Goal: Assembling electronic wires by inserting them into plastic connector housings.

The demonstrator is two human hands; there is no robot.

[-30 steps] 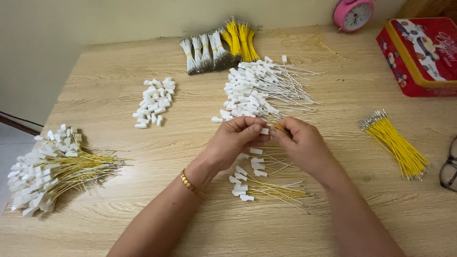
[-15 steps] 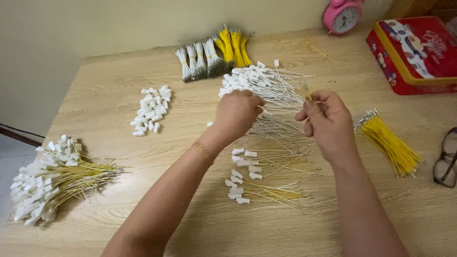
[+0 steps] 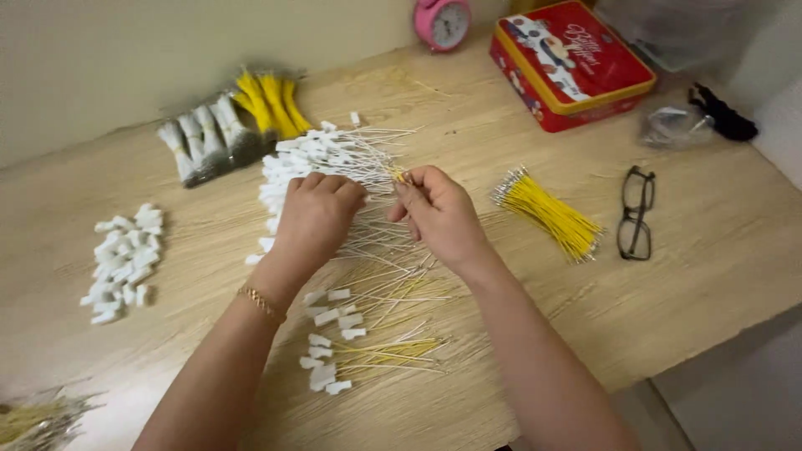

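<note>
I see the left hand curled, knuckles up, resting on the white wire pile; its grasp cannot be told. Just beside it, the right hand pinches a yellow wire.

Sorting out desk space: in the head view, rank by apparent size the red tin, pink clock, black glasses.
1. Red rectangular metal tin
2. Black-framed glasses
3. Round pink alarm clock, partly cut off at the frame edge, so unsure.

A light wooden table is covered with a heap of white wires with white connectors, loose white connectors, a yellow wire bundle, bagged bundles, a red tin, black glasses and a pink clock.
</note>
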